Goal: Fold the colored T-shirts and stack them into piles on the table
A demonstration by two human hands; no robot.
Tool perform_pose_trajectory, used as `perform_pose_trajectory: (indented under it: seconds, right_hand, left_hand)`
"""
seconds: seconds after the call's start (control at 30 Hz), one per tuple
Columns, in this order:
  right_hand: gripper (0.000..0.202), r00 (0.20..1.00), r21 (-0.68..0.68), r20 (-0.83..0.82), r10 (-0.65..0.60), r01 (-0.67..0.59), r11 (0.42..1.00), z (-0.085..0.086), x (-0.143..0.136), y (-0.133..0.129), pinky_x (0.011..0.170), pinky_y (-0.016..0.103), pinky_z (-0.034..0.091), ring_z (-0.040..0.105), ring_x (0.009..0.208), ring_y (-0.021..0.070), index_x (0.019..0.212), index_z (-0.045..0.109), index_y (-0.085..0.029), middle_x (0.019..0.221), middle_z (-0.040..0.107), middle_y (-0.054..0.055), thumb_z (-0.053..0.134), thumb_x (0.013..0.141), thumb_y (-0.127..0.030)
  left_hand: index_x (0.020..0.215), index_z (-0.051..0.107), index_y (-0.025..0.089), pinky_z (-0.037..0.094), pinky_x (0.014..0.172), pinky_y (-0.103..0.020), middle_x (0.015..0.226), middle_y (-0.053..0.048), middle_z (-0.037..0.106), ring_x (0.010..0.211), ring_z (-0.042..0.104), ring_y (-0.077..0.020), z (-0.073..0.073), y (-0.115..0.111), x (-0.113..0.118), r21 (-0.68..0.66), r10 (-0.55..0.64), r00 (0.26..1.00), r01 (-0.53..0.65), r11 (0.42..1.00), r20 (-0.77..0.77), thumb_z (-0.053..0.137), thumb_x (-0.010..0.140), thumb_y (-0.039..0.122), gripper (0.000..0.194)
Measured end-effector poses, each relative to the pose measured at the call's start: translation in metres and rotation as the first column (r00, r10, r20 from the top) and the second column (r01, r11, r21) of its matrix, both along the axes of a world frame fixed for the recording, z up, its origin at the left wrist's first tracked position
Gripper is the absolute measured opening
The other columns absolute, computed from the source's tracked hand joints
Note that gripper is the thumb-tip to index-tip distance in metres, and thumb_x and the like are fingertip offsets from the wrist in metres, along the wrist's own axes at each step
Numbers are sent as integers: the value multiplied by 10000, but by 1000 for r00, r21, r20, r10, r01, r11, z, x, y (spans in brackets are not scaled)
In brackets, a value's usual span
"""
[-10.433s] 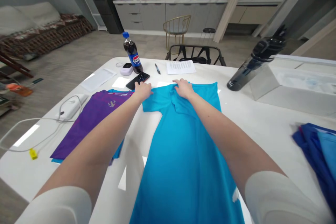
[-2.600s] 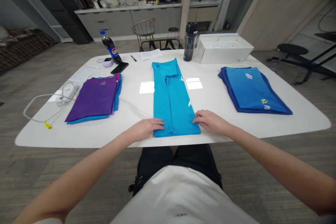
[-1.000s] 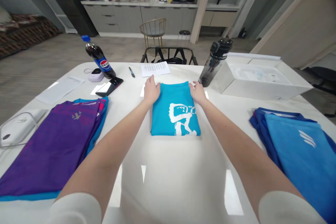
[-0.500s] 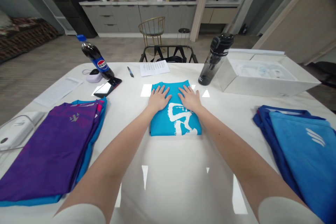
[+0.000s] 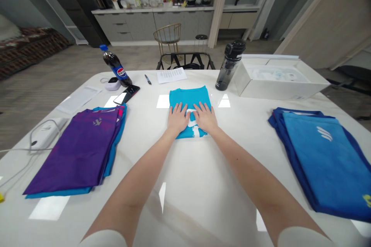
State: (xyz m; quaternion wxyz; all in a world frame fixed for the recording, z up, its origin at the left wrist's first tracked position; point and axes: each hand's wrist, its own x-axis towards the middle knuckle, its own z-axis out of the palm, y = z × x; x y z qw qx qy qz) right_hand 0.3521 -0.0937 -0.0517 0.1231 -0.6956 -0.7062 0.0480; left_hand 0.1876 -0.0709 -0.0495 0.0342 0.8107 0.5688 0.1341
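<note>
A turquoise T-shirt (image 5: 189, 95) with a white print lies folded in a compact rectangle at the middle of the table. My left hand (image 5: 177, 117) rests flat on its left half, fingers spread and pointing away from me. On the right half, my right hand (image 5: 204, 116) lies flat in the same way, the thumbs close together over the print. Part of the print is hidden under my hands. Off to the left is a stack of folded shirts with a purple shirt (image 5: 78, 150) on top. Another stack, topped by a blue shirt (image 5: 321, 154), lies to the right.
Behind the shirt are a paper sheet (image 5: 172, 75), a pen (image 5: 148, 79) and a dark water bottle (image 5: 228, 65). A white open box (image 5: 269, 88) stands back right. Back left are a cola bottle (image 5: 117, 65) and a phone (image 5: 126, 94). A white power strip (image 5: 48, 133) with cables sits left.
Both hands have slid toward me over the turquoise T-shirt, from its upper part down onto the print. The camera view has shifted slightly.
</note>
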Motion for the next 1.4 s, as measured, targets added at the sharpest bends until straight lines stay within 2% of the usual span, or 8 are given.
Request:
perform_pose_trajectory:
  seconds: [0.13,0.3,0.5,0.7,0.83,1.0,1.2,1.4]
  right_hand:
    - [625,996,-26,17,-84,85,996,1,3,-18,1219,621,180,231,1543,308,1617,325,-264,1689,257,77,211,1068,-539]
    - [612,993,-34,27,-112,112,993,3,-1,-51,1205,657,165,216,1546,304,1627,288,-301,1694,247,52,170,1070,-528]
    - [748,990,-44,41,-133,134,990,1,0,-85,1229,602,123,197,1548,334,1641,257,-284,1700,227,59,203,1013,-687]
    - [817,997,-87,-12,-82,80,993,4,12,-106,1237,547,127,194,1548,322,1623,306,-230,1699,227,86,297,979,-733]
    - [691,984,-6,-82,-161,161,987,8,22,-127,1155,443,309,420,1416,300,1545,421,-131,1566,456,178,392,1012,-570]
    - [412,932,-8,-73,-354,354,935,21,23,-143,959,421,427,610,1134,306,1176,692,-167,1163,707,159,430,1016,-442]
    - [338,967,-215,13,-254,251,944,43,23,-163,864,363,448,678,1038,285,1061,729,-170,1068,750,149,481,992,-389]
    - [275,996,-298,25,-84,88,951,52,28,-251,686,293,405,700,859,248,873,739,-201,899,762,108,523,947,-355]
  left_hand:
    - [1539,465,213,182,1262,-541,1622,-112,404,1530,295,-309,3,-11,-2,24,35,999,-35,999,-1,299,1050,508,594]
    - [1478,524,142,277,1242,-415,1536,-137,516,1460,423,-247,3,-32,3,12,-65,998,65,998,-11,215,1064,269,532]
    - [1610,333,181,170,1281,-504,1679,-109,280,1562,220,-321,-1,-58,-5,-79,-32,999,33,996,13,311,1011,627,747]
    - [1621,304,246,144,1281,-518,1704,-85,212,1578,158,-323,-3,-74,-32,-93,-214,976,211,973,-25,367,988,666,763]
    - [1536,459,228,286,1247,-447,1636,-86,382,1509,343,-271,5,-92,-66,-85,-342,940,340,936,-3,450,1013,475,578]
    - [1298,639,221,540,961,-358,1325,-98,646,1257,561,-237,23,-116,-81,-43,-156,984,153,987,-87,394,1002,186,386]
    - [1135,676,189,507,966,-351,1163,-115,676,1131,607,-237,38,-139,-83,-62,-194,961,185,981,-198,414,973,103,319]
    - [1051,682,224,498,957,-335,1082,-69,700,1064,637,-220,40,-216,-120,-129,-357,926,342,931,-120,494,915,116,255]
